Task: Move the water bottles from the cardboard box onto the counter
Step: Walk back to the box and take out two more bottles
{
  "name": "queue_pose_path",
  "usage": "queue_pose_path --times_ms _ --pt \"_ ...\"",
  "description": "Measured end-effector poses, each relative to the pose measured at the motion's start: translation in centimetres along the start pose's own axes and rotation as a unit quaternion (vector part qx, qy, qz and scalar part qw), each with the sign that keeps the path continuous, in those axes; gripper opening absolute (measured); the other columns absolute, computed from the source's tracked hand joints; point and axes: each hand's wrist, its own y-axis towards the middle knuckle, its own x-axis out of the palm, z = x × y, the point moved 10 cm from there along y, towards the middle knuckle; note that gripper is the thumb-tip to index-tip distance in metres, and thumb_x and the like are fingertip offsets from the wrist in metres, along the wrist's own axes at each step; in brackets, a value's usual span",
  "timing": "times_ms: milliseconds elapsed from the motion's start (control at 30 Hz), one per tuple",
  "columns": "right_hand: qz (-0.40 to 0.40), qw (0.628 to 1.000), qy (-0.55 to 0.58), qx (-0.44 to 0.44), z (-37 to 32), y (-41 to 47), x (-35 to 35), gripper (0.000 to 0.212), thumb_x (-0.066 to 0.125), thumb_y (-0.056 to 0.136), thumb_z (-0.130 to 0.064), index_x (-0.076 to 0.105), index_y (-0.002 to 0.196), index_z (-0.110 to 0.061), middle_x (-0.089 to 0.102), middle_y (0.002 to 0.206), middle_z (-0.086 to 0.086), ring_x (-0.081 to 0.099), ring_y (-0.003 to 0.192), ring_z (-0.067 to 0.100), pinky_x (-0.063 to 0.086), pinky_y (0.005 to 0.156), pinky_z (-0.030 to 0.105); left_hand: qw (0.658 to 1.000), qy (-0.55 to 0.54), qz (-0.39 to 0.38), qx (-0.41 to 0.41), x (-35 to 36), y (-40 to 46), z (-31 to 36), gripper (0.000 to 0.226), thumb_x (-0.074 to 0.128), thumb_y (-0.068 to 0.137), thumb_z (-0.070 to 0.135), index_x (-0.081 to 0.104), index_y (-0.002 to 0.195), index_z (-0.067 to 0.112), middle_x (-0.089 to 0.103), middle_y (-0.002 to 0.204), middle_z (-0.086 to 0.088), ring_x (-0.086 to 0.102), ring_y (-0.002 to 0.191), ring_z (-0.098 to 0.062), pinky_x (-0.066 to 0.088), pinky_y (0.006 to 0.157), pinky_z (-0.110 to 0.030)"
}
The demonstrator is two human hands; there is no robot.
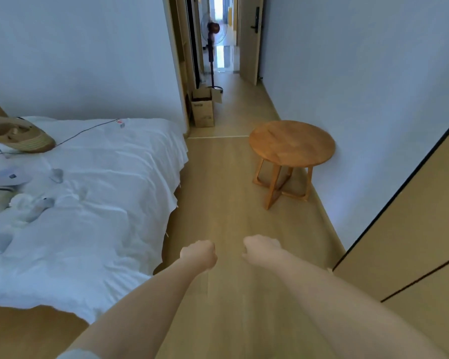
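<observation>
An open cardboard box (203, 110) stands on the floor far ahead, at the corner where the room meets the hallway; its flaps are up and what it holds is hidden. No water bottle and no counter are in sight. Both my arms stretch forward over the wooden floor. My left hand (198, 253) and my right hand (261, 247) are side by side, a short gap between them, fingers curled into fists that hold nothing. Both are far from the box.
A bed with a white sheet (109, 193) fills the left side, with a straw hat (18, 136), a cable and small items on it. A round wooden side table (292, 143) stands against the right wall. A standing fan (213, 42) is behind the box. A wardrobe panel (412, 242) is at the right.
</observation>
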Motion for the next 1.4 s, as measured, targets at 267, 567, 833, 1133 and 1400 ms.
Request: queue_pose_path --times_ms 267,567,833,1133,1400 --pt "-0.011 1.000 0.003 -0.011 4.1 18.2 -6.3 0.024 0.043 0.100 -0.030 0.057 0.109 -0.012 0.061 0.106 0.005 0.057 0.094 0.025 0.041 0.073 0.034 0.999 -0.004 -0.028 -0.018 -4.3 17.8 -1.0 0.024 0.034 0.096 0.014 0.058 0.100 0.016 0.053 0.085 0.000 0.051 0.076 -0.021 0.038 0.064 -0.027" --pt "0.042 0.998 -0.006 -0.040 8.2 37.9 -24.0 0.022 0.040 0.098 -0.029 0.055 0.102 -0.013 0.061 0.105 0.006 0.057 0.092 0.026 0.040 0.072 0.034 0.997 -0.057 0.040 -0.021 -21.2 38.3 0.6 0.021 0.038 0.096 0.016 0.058 0.093 0.011 0.049 0.073 0.001 0.049 0.069 -0.020 0.036 0.058 -0.028" --pt "0.032 0.998 -0.009 -0.050 9.7 55.5 -29.9 0.026 0.040 0.098 -0.030 0.056 0.109 -0.012 0.061 0.112 0.006 0.059 0.100 0.027 0.041 0.074 0.034 0.998 -0.050 0.013 -0.031 -26.7 56.0 -2.8 0.022 0.037 0.097 0.015 0.058 0.097 0.009 0.054 0.084 -0.003 0.053 0.075 -0.022 0.040 0.065 -0.030" --pt "0.042 0.999 0.000 -0.013 10.7 76.9 -42.5 0.022 0.040 0.098 -0.026 0.057 0.099 -0.012 0.062 0.098 0.006 0.055 0.080 0.024 0.039 0.065 0.033 1.000 -0.017 0.005 -0.004 -39.2 78.9 -7.3 0.018 0.035 0.099 0.014 0.045 0.085 0.013 0.047 0.078 0.000 0.052 0.081 -0.021 0.045 0.076 -0.032" --pt "0.010 1.000 0.019 -0.007 13.1 91.2 -49.8 0.020 0.041 0.099 -0.028 0.053 0.098 -0.012 0.051 0.091 0.003 0.050 0.081 0.022 0.043 0.072 0.034 0.999 0.017 -0.032 0.015 -46.8 94.8 -6.9 0.019 0.038 0.099 0.015 0.056 0.100 0.010 0.061 0.095 -0.008 0.059 0.085 -0.024 0.046 0.075 -0.034"
